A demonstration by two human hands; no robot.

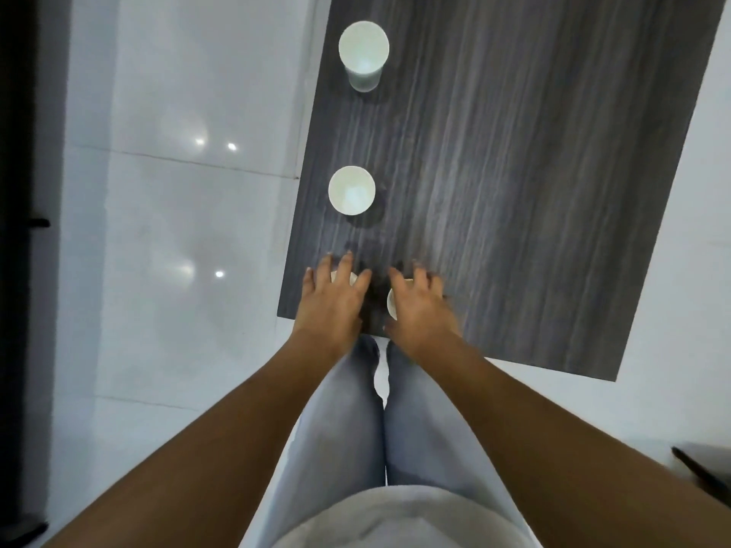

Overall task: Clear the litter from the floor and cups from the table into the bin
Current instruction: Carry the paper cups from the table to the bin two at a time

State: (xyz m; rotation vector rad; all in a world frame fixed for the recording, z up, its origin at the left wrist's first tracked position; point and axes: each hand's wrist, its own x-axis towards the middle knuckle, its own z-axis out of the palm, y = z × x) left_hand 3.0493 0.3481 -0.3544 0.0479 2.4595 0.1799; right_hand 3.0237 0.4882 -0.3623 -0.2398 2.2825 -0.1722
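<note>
View: one head-worn wide-angle camera.
Facing: steeply down and forward toward 12 o'clock.
Nearness: close above table (514,172), legs beneath at 6 o'clock.
Shared: nothing; only one view.

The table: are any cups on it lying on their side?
No, the far cup and middle cup stand upright with open mouths up.

Glossy white tiled floor (178,231)
</note>
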